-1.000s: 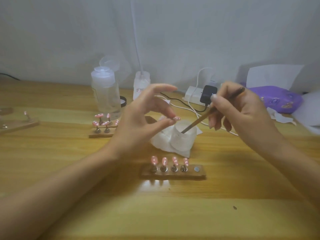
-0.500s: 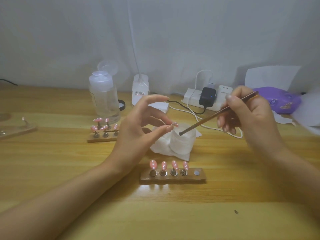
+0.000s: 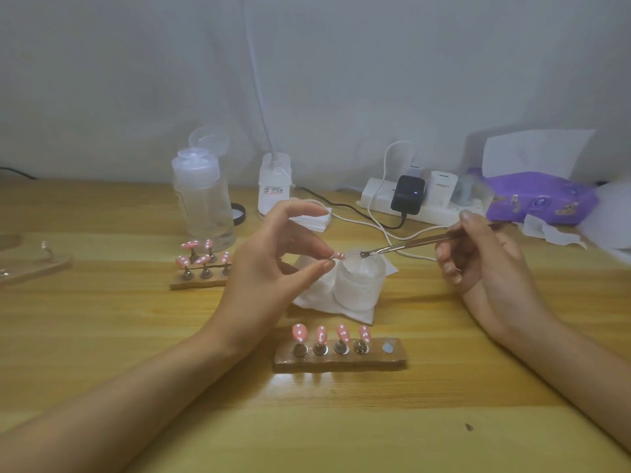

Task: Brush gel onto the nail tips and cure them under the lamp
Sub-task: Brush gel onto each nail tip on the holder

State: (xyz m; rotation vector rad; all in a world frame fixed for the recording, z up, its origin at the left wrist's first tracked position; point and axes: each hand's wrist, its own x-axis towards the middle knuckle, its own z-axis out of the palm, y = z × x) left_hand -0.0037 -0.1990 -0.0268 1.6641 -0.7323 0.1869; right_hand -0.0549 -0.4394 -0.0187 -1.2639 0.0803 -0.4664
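My left hand (image 3: 273, 261) pinches a small pink nail tip (image 3: 338, 256) on its stand between thumb and fingers, just left of the frosted gel jar (image 3: 358, 285). In my right hand (image 3: 478, 257) I grip a thin metal brush (image 3: 409, 243), its bristle end hovering over the jar's rim, a short gap from the held tip. A wooden holder (image 3: 341, 360) near me carries several pink dotted tips and one bare magnet spot at its right end. A second holder (image 3: 201, 278) with several pink tips stands to the left. The lamp's white base (image 3: 275, 186) is at the back.
A clear pump bottle (image 3: 203, 199) stands behind the left holder. A white power strip (image 3: 420, 199) with a black charger and cables lies at the back right, beside a purple tissue pack (image 3: 539, 199). White tissue (image 3: 327, 302) lies under the jar. A clear stand (image 3: 34, 264) sits far left.
The brush has come up out of the jar and my right hand has drawn back to the right. My left hand keeps pinching the nail tip at about the same place.
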